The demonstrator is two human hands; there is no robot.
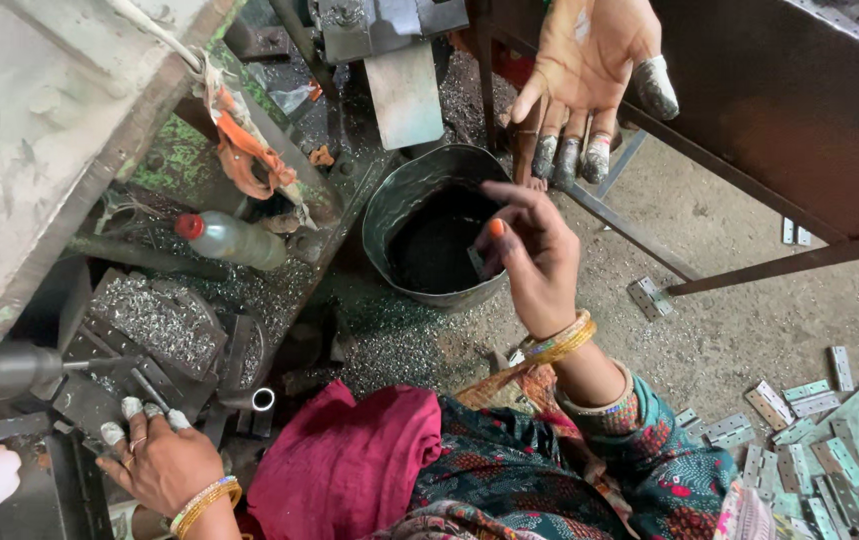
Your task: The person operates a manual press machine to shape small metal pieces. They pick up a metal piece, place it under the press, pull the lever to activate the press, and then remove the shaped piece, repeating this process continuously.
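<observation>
My right hand (534, 262) hovers over a round metal bucket (389, 205) with a dark inside. Its thumb and fingers pinch a small grey hinge piece (475, 262) above the bucket. My left hand (154, 460), fingertips wrapped in white tape, rests flat on the dark metal fixture (89, 400) of a machine at the lower left and holds nothing. Another person's hand (589, 60) reaches in from the top, palm open and empty, its fingertips also taped.
A plastic bottle with a red cap (234, 240) lies by an orange rag (244, 150). Metal shavings (154, 320) cover the machine bed and the floor. Several grey hinges (809, 440) lie scattered at the right. A dark metal table frame (779, 262) crosses the upper right.
</observation>
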